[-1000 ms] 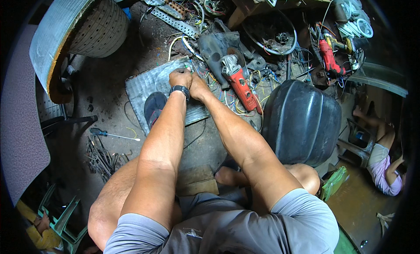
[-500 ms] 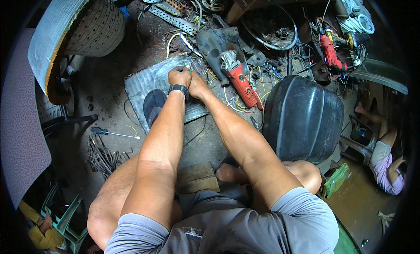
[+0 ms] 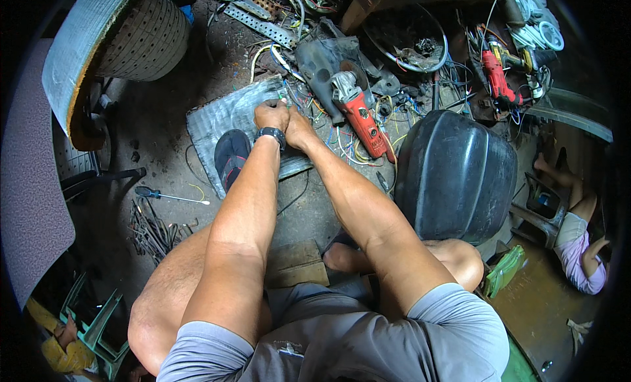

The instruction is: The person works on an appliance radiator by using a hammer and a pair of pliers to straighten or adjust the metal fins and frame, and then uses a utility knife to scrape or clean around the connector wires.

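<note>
My left hand (image 3: 271,114) and right hand (image 3: 299,127): both grips closed, pressed on the metal sheet's (image 3: 220,119) far edge. Risk: sharp edge cuts; sheet slips toward wires (image 3: 342,142).

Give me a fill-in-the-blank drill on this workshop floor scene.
1. Both hands press on a grey metal ____.
2. The angle grinder to the right of the hands has a ____ body.
3. A watch sits on the ____ wrist.
4. The screwdriver lies on the ____.

Missing words: sheet; red; left; floor
</note>
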`<action>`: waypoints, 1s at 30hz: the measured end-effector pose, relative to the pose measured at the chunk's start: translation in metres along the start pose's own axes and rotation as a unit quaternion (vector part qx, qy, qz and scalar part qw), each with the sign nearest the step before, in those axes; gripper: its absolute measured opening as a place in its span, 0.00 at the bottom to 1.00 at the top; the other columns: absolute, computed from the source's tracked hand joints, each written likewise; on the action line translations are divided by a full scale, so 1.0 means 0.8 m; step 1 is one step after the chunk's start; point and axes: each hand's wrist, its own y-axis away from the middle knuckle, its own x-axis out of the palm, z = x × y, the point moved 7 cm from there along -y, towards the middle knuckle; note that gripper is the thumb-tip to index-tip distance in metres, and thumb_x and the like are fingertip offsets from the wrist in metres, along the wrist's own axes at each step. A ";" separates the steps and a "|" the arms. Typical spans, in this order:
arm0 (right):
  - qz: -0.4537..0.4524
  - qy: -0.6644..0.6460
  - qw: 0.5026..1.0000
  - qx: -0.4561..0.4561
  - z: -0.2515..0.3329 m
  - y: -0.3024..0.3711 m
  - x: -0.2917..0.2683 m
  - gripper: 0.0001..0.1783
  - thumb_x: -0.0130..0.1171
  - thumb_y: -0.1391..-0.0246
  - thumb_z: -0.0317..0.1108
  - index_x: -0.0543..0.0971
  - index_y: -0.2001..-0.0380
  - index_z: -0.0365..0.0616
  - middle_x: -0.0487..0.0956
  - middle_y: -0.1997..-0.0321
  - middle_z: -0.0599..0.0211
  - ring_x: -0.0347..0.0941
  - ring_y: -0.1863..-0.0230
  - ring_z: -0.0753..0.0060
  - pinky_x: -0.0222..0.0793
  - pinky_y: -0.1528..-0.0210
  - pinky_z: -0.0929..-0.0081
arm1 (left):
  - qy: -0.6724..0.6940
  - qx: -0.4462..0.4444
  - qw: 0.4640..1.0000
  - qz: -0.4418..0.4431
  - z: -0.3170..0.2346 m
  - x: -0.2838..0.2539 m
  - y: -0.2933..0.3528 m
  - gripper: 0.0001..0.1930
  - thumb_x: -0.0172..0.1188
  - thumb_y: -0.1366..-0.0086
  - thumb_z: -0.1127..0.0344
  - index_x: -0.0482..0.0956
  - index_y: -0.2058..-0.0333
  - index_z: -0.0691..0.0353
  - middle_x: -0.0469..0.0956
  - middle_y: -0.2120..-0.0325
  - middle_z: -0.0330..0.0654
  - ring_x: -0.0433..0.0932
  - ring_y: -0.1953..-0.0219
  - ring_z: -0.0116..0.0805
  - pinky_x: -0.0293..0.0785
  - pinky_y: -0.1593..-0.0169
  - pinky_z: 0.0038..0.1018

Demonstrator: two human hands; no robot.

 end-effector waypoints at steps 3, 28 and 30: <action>-0.003 0.004 1.000 -0.021 0.004 0.001 0.000 0.30 0.57 0.42 0.39 0.64 0.42 0.31 0.77 0.49 0.29 0.74 0.43 0.31 0.70 0.42 0.48 | -0.001 0.002 1.000 -0.015 0.003 0.000 -0.005 0.16 0.70 0.41 0.55 0.88 0.61 0.62 0.86 0.63 0.53 0.86 0.59 0.46 0.78 0.50 0.35; -0.019 -0.047 0.999 0.001 -0.013 0.011 -0.001 0.29 0.60 0.44 0.35 0.66 0.44 0.29 0.77 0.48 0.29 0.75 0.44 0.33 0.71 0.43 0.49 | -0.010 0.005 1.000 -0.020 0.011 0.008 0.011 0.16 0.70 0.41 0.54 0.88 0.63 0.60 0.87 0.65 0.51 0.86 0.61 0.44 0.78 0.52 0.34; -0.009 -0.035 0.999 -0.011 -0.005 0.020 0.006 0.29 0.60 0.44 0.35 0.65 0.43 0.29 0.77 0.48 0.29 0.75 0.44 0.32 0.70 0.43 0.49 | -0.019 0.002 1.000 -0.022 0.023 0.000 0.009 0.16 0.70 0.41 0.53 0.88 0.62 0.60 0.87 0.64 0.51 0.86 0.60 0.44 0.78 0.51 0.34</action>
